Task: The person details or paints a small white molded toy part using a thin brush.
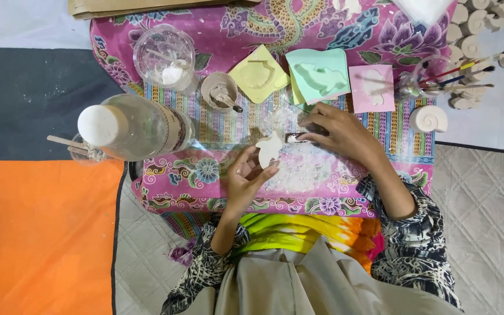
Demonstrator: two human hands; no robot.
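Head camera looks down on a person seated at a low table draped in a pink floral batik cloth (205,175). The left hand (246,178) pinches a small white plaster cast (269,149), shaped like a fish or dolphin, between thumb and fingers just above the cloth. The right hand (339,134) is closed around a small scraping tool (298,137), its tip touching the cast's edge. White shavings (298,169) lie scattered on the cloth below both hands, so trimming appears to be well under way, though the figure is unpainted. Behind the hands sit three soft moulds: a yellow mould (258,73), a mint-green dolphin mould (319,76) and a pink mould (371,87). A clear plastic bottle (141,125) lies on its side at left, near a clear mixing cup (164,55) holding white residue and a small cup with a stirrer (220,90). At right, paintbrushes (462,73) rest in a jar beside a finished shell-shaped cast (428,118), with more unpainted shell casts (485,23) piled beyond.
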